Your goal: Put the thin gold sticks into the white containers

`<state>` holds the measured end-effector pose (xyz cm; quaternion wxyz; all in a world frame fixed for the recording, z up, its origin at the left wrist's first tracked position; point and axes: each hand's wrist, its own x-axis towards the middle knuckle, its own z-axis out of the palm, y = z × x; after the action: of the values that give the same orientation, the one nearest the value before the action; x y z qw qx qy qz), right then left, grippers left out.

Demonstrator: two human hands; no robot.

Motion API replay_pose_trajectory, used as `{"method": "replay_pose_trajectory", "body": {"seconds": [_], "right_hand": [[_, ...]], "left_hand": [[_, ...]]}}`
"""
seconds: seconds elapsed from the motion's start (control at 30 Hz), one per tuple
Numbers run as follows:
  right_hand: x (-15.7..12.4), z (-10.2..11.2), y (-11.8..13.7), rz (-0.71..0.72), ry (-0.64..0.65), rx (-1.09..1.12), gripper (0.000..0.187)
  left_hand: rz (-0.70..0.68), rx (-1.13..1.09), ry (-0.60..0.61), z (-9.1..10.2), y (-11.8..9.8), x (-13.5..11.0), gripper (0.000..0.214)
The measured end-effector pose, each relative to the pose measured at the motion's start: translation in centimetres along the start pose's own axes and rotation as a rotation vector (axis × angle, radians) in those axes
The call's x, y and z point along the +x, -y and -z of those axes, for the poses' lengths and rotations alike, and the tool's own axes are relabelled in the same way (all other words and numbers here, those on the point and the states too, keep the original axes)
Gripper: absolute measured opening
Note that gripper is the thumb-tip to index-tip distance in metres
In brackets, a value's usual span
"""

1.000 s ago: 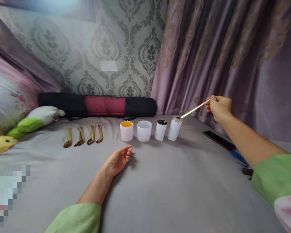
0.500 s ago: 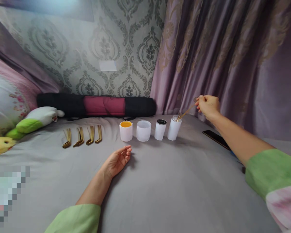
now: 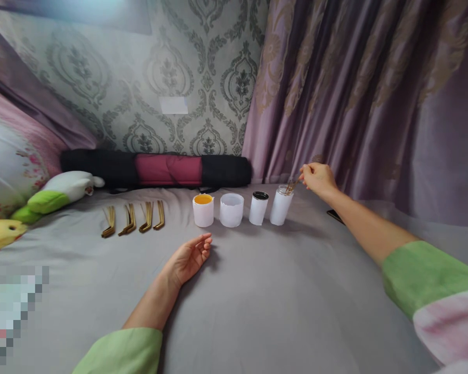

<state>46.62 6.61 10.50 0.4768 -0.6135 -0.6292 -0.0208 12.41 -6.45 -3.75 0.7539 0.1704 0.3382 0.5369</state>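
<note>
Four white containers stand in a row on the grey sheet: a cup with yellow contents [image 3: 203,210], a wide white cup [image 3: 231,209], a cup with a dark top [image 3: 258,208] and a taller jar [image 3: 281,205]. My right hand [image 3: 315,178] pinches a thin gold spoon [image 3: 294,185] whose end dips into the taller jar's mouth. My left hand [image 3: 189,258] rests palm up on the sheet before the row, fingers loosely apart, holding nothing.
Several gold spoons [image 3: 132,218] lie in a line left of the cups. A black and maroon roll [image 3: 156,169] lies along the wall. Plush toys [image 3: 58,193] sit at the left; a dark phone [image 3: 335,215] lies partly behind my right forearm. Purple curtains hang at right.
My right hand has moved down and left toward the taller jar, sinking the gold spoon deeper so less of its handle shows. My left hand has not moved.
</note>
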Motion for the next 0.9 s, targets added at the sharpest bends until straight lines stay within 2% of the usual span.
{"method": "replay_pose_trajectory", "body": {"seconds": [0.13, 0.43, 0.9], "right_hand": [[-0.6, -0.7, -0.2, 0.033, 0.045, -0.068, 0.023], [-1.9, -1.2, 0.0, 0.001, 0.141, -0.171, 0.025], [-2.1, -1.6, -0.8, -0.007, 0.142, -0.146, 0.023]], "left_hand": [[0.006, -0.008, 0.006, 0.1, 0.0, 0.1, 0.014], [0.002, -0.013, 0.013, 0.4, 0.0, 0.2, 0.015], [0.007, -0.009, 0.008, 0.2, 0.0, 0.2, 0.016]]}}
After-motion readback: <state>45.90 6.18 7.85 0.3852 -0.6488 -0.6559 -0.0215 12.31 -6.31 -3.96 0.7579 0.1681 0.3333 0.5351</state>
